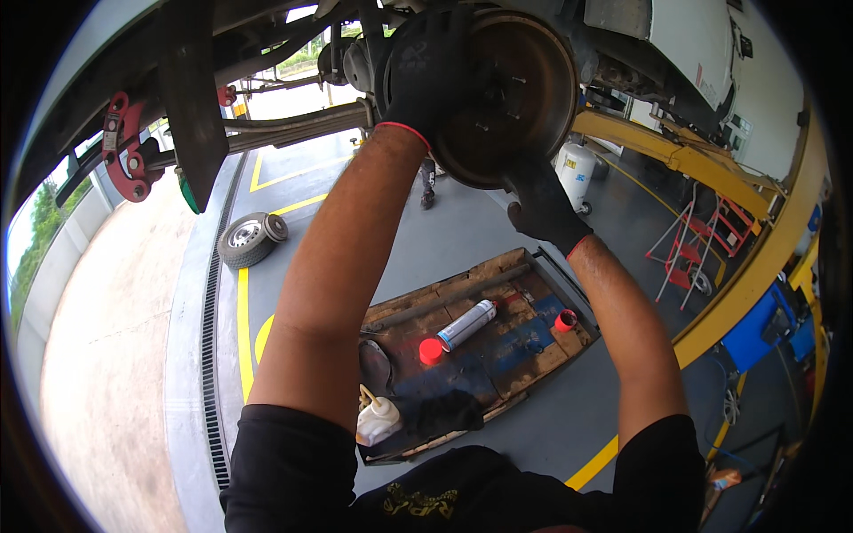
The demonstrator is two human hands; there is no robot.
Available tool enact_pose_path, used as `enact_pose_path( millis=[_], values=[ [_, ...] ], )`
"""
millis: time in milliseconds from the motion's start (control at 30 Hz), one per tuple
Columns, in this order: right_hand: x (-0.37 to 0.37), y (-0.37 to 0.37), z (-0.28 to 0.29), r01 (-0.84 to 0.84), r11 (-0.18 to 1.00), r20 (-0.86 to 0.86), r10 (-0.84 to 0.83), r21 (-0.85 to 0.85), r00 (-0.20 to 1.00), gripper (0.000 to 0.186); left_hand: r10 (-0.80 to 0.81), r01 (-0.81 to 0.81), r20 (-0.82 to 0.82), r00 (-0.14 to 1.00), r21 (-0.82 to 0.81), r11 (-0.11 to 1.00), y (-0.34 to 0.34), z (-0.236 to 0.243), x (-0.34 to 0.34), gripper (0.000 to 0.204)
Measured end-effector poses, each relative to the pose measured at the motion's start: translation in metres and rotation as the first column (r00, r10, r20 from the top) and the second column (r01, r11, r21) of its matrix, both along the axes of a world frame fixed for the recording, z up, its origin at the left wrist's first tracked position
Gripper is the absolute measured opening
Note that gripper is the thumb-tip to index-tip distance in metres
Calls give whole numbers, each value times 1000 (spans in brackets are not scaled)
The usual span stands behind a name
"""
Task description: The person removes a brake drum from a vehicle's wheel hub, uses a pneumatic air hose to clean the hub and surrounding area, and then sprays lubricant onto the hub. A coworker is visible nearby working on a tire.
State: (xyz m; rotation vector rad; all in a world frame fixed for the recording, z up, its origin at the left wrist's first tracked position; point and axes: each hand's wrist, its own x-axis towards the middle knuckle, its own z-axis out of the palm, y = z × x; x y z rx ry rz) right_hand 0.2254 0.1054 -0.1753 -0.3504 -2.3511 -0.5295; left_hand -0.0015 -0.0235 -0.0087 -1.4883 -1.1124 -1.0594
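The left hand, in a dark glove with a red cuff edge, lies over the left side of a round, rusty brown drum. Its finger ends merge into the dark metal, so I cannot tell whether they close on it. The right hand, gloved alike, reaches up to the drum's lower rim with the thumb standing away from the fingers; whether it grips the rim I cannot tell. The drum is raised at the top of the view, its hollow side showing a few small studs, beneath a vehicle's underside.

Below the forearms, a shallow, stained tray sits low over the grey floor. Near its middle a spray can lies on its side, a red cap just beside its lower left end. An open red container is near the tray's right corner. Toward the near left corner stands a white bottle with a tan spout, and a black cloth-like item lies along the near edge.

Beyond the tray's far edge, to the left, a wheel lies on the floor beside a drain grate. A white tank stands beyond the right hand.
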Motion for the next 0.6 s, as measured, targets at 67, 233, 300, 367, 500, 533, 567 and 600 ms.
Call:
enact_pose_path(
  millis=[67,233,300,367,500,533,567,600],
  values=[
    [3,1,0,48,998,-92,-45,34,995,60,-15,16,-20,1000,38,999,-3,1,2,65],
    [-7,-7,4,172,977,-138,-155,124,978,50,-7,7,8,1000,-49,999,-5,5,5,68],
    [-16,-15,-1,38,999,-120,-36,21,992,44,22,-16,51,998,-125,992,-3,9,7,69],
    [-17,-24,-17,-40,979,-113,18,-198,993,42,40,6,158,987,-280,960,0,14,11,69],
    [24,-50,-92,-64,994,-351,31,-84,936,39,118,-115,30,993,-83,990,-4,8,24,71],
    [44,-59,-114,-47,990,-322,2,-132,947,39,103,-103,-65,993,8,995,-12,-1,29,71],
    [65,-72,-141,-21,988,-265,-20,-151,964,39,80,-63,-115,990,145,987,-21,-14,35,50],
    [88,-89,-171,21,969,-212,-75,-245,974,39,69,-38,-206,976,151,988,-37,-37,41,54]
  ],
)
